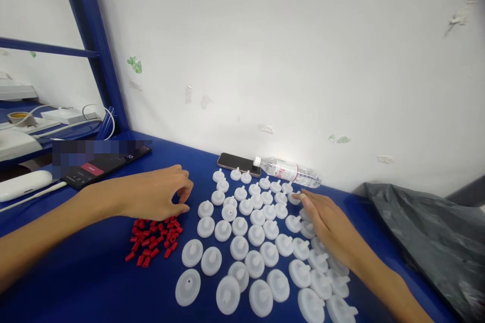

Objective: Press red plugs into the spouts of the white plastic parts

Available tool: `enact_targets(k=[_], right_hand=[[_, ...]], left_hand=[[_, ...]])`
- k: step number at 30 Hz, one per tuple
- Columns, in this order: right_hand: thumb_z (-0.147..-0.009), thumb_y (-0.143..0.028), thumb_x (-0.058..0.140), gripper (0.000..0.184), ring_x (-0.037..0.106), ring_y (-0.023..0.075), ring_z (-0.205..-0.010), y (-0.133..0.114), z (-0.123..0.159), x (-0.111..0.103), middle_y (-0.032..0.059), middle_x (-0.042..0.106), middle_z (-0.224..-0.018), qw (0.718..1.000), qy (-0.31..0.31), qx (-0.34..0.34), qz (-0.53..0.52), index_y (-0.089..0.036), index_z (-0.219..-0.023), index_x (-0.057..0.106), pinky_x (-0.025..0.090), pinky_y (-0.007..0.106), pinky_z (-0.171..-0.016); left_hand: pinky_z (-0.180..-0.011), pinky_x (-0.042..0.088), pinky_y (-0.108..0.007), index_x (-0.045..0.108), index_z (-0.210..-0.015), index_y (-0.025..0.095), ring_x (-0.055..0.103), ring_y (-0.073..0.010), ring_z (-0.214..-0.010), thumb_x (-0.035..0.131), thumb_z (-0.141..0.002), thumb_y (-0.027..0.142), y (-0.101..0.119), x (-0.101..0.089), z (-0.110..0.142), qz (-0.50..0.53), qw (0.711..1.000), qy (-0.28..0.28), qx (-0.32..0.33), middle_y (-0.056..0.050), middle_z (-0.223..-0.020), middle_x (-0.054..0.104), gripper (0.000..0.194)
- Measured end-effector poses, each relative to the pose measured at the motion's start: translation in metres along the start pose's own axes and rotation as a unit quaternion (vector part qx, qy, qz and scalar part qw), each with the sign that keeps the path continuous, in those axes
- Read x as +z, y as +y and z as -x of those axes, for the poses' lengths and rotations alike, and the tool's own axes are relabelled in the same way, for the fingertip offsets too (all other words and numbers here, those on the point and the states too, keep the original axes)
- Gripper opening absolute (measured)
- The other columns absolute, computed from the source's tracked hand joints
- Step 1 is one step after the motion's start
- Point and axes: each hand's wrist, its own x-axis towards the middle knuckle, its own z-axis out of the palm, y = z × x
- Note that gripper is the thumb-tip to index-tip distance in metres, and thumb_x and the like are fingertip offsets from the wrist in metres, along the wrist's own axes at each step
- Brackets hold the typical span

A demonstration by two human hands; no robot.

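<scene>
Many white plastic discs with short stems (239,248) lie in loose rows on the blue table (102,272). My right hand (329,219) is at the far right of these rows, thumb and fingertips pinched on the stem of one white disc (293,198); its forearm hides part of the discs below. My left hand (159,194) is just above and behind a pile of small red tubular caps (153,238). Its fingers curl down, with a gap between thumb and forefinger and nothing seen between them.
Behind the discs, a phone (237,162) and a clear water bottle (291,170) lie near the wall. Another phone (109,166) with a cable and a white device (25,185) are at left. A dark grey plastic bag (420,232) covers the right side.
</scene>
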Motion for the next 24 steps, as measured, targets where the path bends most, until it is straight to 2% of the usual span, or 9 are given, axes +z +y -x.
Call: enact_targets(k=[4,9,13,16,18,20,24], right_hand=[[-0.114,-0.049,0.031,0.055,0.070,0.0310,-0.129,-0.001,-0.001,0.000,0.0101,0.076,-0.133,0.999,-0.010,-0.033,-0.004,-0.023,-0.125,0.078,0.057,0.056,-0.109],[-0.114,-0.044,0.033,0.051,0.074,0.0292,-0.122,-0.004,-0.003,-0.004,0.0092,0.078,-0.129,0.998,0.000,-0.056,-0.005,-0.022,-0.123,0.078,0.060,0.051,-0.105],[-0.112,-0.049,0.041,0.045,0.072,0.0324,-0.124,-0.006,-0.003,-0.009,0.0101,0.078,-0.129,0.998,0.034,-0.044,0.007,-0.023,-0.127,0.075,0.058,0.056,-0.106],[-0.105,-0.053,0.057,0.037,0.075,0.0320,-0.113,-0.014,-0.001,-0.013,0.0091,0.079,-0.121,0.993,0.104,-0.053,0.016,-0.025,-0.123,0.073,0.064,0.051,-0.093],[-0.104,-0.045,0.062,0.027,0.076,0.0268,-0.104,-0.026,0.002,-0.014,0.0085,0.077,-0.115,0.985,0.138,-0.099,0.001,-0.024,-0.119,0.071,0.066,0.041,-0.084],[-0.106,-0.032,0.060,0.018,0.075,0.0215,-0.101,-0.042,0.006,-0.015,0.0086,0.075,-0.114,0.977,0.136,-0.162,-0.021,-0.023,-0.119,0.069,0.065,0.034,-0.082],[-0.109,-0.023,0.054,0.018,0.075,0.0203,-0.104,-0.079,0.019,-0.017,0.0089,0.075,-0.117,0.957,0.096,-0.273,-0.021,-0.022,-0.121,0.068,0.064,0.034,-0.087]], left_hand=[[-0.070,0.049,-0.031,0.070,-0.078,0.027,0.069,-0.0232,-0.090,0.065,-0.093,0.042,0.001,-0.001,-0.001,0.013,0.998,-0.065,0.005,-0.003,-0.090,0.072,0.021],[-0.069,0.049,-0.031,0.072,-0.083,0.027,0.069,-0.0232,-0.086,0.063,-0.093,0.041,0.005,-0.003,-0.003,0.021,0.998,-0.055,0.001,-0.004,-0.092,0.074,0.020],[-0.073,0.050,-0.032,0.073,-0.089,0.026,0.070,-0.0241,-0.088,0.060,-0.094,0.039,0.010,-0.006,-0.008,0.019,1.000,0.004,0.001,-0.004,-0.094,0.075,0.019],[-0.078,0.050,-0.033,0.075,-0.098,0.025,0.069,-0.0221,-0.087,0.057,-0.098,0.040,0.017,-0.007,-0.011,0.022,0.998,0.057,0.016,-0.004,-0.094,0.075,0.024],[-0.075,0.052,-0.030,0.076,-0.103,0.025,0.068,-0.0182,-0.082,0.057,-0.100,0.039,0.024,-0.005,-0.011,0.044,0.992,0.105,0.056,-0.003,-0.092,0.074,0.024],[-0.073,0.053,-0.027,0.076,-0.107,0.024,0.068,-0.0152,-0.080,0.059,-0.102,0.032,0.033,0.001,-0.009,0.081,0.975,0.165,0.123,-0.002,-0.092,0.075,0.020],[-0.083,0.058,-0.023,0.071,-0.114,0.022,0.073,-0.0137,-0.094,0.062,-0.104,0.017,0.056,0.022,-0.001,0.133,0.928,0.246,0.245,-0.004,-0.104,0.078,0.015]])
